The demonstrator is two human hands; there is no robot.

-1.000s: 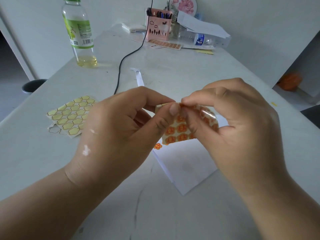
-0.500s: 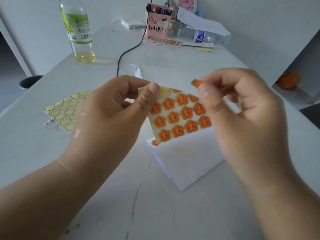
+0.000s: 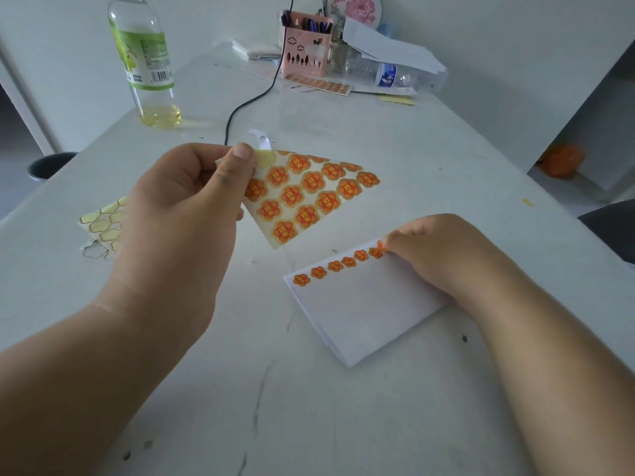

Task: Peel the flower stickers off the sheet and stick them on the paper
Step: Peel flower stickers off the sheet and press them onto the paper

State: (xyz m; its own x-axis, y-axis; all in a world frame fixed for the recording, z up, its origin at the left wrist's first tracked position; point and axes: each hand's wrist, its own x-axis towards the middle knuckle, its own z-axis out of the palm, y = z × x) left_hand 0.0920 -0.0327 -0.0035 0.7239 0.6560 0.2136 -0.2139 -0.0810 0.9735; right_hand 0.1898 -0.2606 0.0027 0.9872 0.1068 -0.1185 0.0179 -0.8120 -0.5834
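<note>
Where it is peeled, the sheet [image 3: 303, 201] looks yellow

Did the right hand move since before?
Yes. The right hand, pinching an orange flower sticker, dropped from the flower sticker sheet onto the white folded paper.

We take the folded paper [image 3: 360, 314] on the table [image 3: 412, 166] as our mark. Flower stickers [image 3: 335, 266] lie in a row along its far edge. The sticker sheet [image 3: 302, 190] hangs behind-left of it, a second sheet [image 3: 103, 225] lies well left, and the bottle [image 3: 147, 63] and pen holder [image 3: 305, 53] stand far behind.
</note>
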